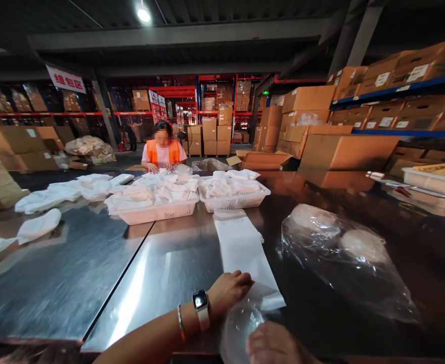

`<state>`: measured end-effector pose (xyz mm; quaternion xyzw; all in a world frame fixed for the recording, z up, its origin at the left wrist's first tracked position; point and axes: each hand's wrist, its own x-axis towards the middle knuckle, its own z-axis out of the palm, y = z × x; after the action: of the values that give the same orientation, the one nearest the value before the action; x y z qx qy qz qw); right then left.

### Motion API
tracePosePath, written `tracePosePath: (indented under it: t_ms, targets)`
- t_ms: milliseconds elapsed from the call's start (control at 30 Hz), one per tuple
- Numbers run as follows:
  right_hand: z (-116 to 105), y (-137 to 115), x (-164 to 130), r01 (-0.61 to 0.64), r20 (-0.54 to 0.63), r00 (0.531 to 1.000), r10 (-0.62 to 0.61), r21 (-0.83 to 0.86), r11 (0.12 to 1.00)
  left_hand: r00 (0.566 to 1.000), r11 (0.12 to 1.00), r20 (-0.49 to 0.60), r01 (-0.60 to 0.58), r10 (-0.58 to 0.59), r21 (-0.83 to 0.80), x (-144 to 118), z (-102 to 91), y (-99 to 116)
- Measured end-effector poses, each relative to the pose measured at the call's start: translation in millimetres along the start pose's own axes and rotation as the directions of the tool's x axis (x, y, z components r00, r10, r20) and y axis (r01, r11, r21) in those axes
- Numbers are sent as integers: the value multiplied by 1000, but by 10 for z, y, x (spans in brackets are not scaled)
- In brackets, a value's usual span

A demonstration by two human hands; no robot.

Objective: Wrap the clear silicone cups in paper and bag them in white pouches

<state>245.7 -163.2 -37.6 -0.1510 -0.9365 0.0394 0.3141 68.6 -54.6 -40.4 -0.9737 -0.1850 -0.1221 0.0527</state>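
Big shiny steel worktop [74,283] takes up most of the view, with two white baskets [157,211] of folded white packets side by side at the far end, right in front of a co-worker in an orange vest [162,151]. One large clear bag [343,253] holding two round pale things lies to the right. One long white paper strip [241,247] runs down the middle toward me. Left hand [228,290], one watch [201,306] on the wrist, has its fingers curled down on the strip's near end, pinning it flat. Right hand [275,346] has its fingers closed around a small clear bag [241,326] just below. Best bet, I'd say: keep that strip pressed flat so it doesn't skid on the steel.
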Motion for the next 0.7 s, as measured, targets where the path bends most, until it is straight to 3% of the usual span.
tracePosePath:
  t_ms: [67,167,233,333,467,600,700]
  targets:
    - [32,74,1,-49,-118,991,58,78,996,998,999,-60,3,-5,-36,-54,-20,2]
    - [31,209,-150,-140,-165,974,154,93,986,996,999,-86,12,-15,-35,-116,-38,12]
    - [-1,285,-252,-199,-171,965,197,3,980,996,999,-82,15,-19,-48,-139,-39,36]
    - [-48,355,-305,-237,-200,962,188,-261,936,998,996,-59,14,-19,-91,-137,-57,106]
    - [-49,356,-201,-232,-243,964,108,-569,789,999,999,-19,38,-39,-28,-62,-116,282]
    - [-6,278,-66,-328,-277,944,180,-728,602,992,989,5,127,-128,78,35,-172,489]
    - [8,192,-26,-337,-294,942,164,-818,467,989,984,3,146,-147,103,66,-253,570]
